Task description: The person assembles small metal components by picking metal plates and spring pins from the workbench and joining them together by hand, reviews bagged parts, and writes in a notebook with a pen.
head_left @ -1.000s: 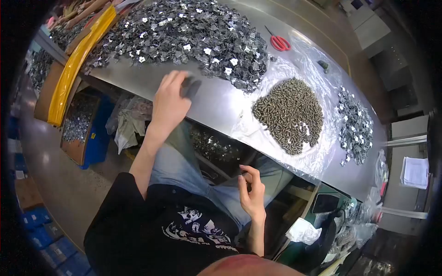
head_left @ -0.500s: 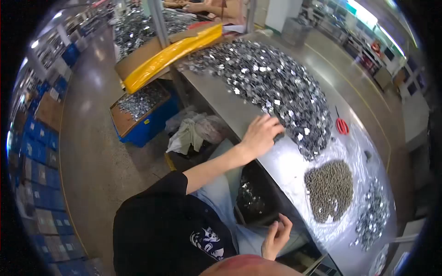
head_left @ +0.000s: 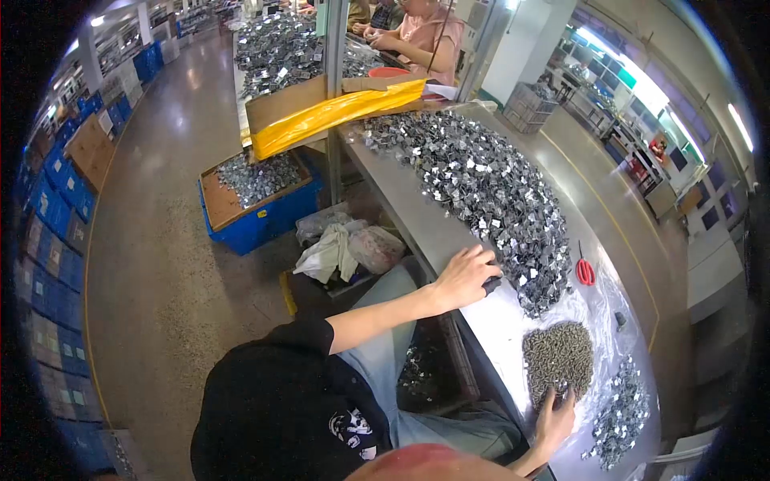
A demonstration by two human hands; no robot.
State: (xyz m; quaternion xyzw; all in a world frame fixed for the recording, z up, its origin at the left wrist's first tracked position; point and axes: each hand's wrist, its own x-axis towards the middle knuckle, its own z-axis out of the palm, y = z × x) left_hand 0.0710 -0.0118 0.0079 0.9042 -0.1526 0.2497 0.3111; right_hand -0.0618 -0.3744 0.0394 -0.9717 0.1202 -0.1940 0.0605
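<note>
My left hand (head_left: 465, 280) is over the metal table (head_left: 433, 232), beside the near edge of a large heap of small dark metal pieces (head_left: 505, 192). Its fingers curl round a small dark piece (head_left: 492, 284). My right hand (head_left: 555, 418) reaches to the near edge of a pile of small brownish-grey cylindrical parts (head_left: 559, 361), its thumb and fingers apart at the pile. Whether anything lies between those fingertips is too small to tell. Clear plastic sheeting spreads under and around the pile.
Red-handled scissors (head_left: 585, 272) lie beyond the pile. A smaller heap of metal pieces (head_left: 622, 417) is at the right. Yellow-wrapped cardboard (head_left: 337, 116) crosses the table's far left end, above a blue bin (head_left: 261, 220). A person in pink (head_left: 425, 40) sits at another table.
The view has swung left and up. My right hand has moved from above my lap to the pile of cylindrical parts. My left hand stays near the large heap, still holding a dark piece.
</note>
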